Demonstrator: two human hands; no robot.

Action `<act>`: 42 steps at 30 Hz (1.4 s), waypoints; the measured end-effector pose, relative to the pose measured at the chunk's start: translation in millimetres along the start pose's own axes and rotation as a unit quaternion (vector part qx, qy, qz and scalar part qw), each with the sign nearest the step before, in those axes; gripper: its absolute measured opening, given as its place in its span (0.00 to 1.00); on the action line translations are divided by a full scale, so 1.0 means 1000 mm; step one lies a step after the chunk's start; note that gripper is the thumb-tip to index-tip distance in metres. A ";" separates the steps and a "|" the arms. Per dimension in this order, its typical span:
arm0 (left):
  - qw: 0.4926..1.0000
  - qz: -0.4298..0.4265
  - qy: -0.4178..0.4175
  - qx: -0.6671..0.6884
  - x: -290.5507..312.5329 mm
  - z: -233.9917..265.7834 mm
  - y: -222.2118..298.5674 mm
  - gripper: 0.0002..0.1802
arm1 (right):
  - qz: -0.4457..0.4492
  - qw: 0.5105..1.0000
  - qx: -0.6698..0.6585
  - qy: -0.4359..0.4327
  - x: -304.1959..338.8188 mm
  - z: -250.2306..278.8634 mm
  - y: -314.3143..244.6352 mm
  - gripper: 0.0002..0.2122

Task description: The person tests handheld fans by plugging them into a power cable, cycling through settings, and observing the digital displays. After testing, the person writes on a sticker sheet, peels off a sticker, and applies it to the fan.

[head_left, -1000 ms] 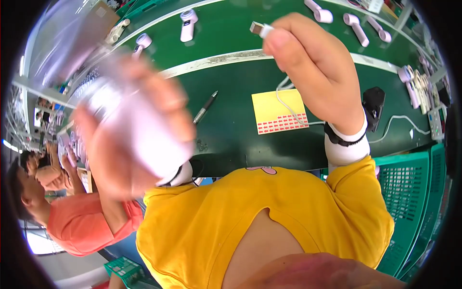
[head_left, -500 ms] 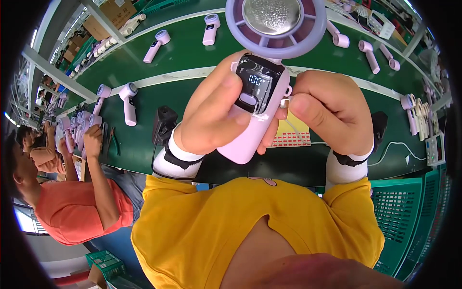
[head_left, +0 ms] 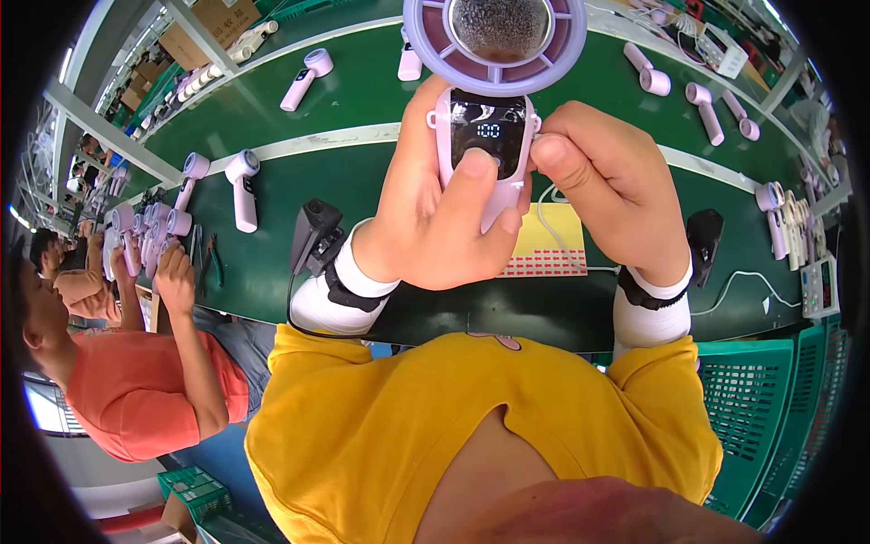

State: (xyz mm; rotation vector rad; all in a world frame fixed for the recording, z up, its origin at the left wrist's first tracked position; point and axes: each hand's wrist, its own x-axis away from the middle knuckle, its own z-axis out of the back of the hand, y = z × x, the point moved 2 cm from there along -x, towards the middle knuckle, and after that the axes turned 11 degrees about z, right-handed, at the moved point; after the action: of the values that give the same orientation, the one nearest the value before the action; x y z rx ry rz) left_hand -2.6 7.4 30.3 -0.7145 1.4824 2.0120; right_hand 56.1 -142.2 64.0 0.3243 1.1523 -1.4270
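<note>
My left hand (head_left: 426,218) is wrapped round the handle of a lilac handheld fan (head_left: 444,150). Its thumb presses on the front, just below the lit digits of the glossy black display (head_left: 488,131). The fan's round ringed head (head_left: 566,41), with a speckled silvery centre, points away from me at the top. My right hand (head_left: 612,181) is closed in a pinch against the handle's right side, beside a small loop. A thin white cable (head_left: 546,218) hangs from those fingers; its plug end is hidden behind them. Under the hands lies a yellow card (head_left: 553,238) with rows of red marks.
Several lilac fans lie on the green table, such as one fan (head_left: 244,190) at left and another fan (head_left: 705,113) at right. Pliers (head_left: 214,263) lie near a co-worker in a red shirt (head_left: 136,390). Green crates (head_left: 743,390) stand at lower right, below a small meter (head_left: 819,286).
The fan has shifted up and left and turned its display squarely toward me. My left thumb has moved onto its front below the digits. My right hand has followed, still pinching at its side.
</note>
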 end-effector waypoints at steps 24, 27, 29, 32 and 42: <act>0.811 0.539 0.182 -0.137 0.091 0.196 -0.147 0.17 | -0.072 0.985 0.025 0.154 0.006 0.033 -0.005 0.11; 0.715 0.505 0.156 -0.458 0.111 0.234 -0.169 0.26 | -0.063 0.982 0.033 0.174 0.008 0.037 -0.004 0.11; 0.631 0.472 0.069 -0.612 0.109 0.241 -0.165 0.29 | -0.084 0.972 0.044 0.214 0.010 0.041 -0.003 0.11; 0.567 0.371 0.152 -0.720 0.079 0.232 -0.145 0.25 | -0.090 0.950 0.037 0.297 0.012 0.049 -0.002 0.11; 0.635 0.434 0.101 -0.631 -0.057 0.183 -0.278 0.29 | -0.045 0.922 0.057 0.380 0.024 0.078 -0.011 0.12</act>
State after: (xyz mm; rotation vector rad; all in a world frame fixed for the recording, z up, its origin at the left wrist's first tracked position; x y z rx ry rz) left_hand 211.3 247.2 -72.0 -0.7341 0.0837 3.8431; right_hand 73.4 -219.1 86.7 0.9818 1.7182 -1.4910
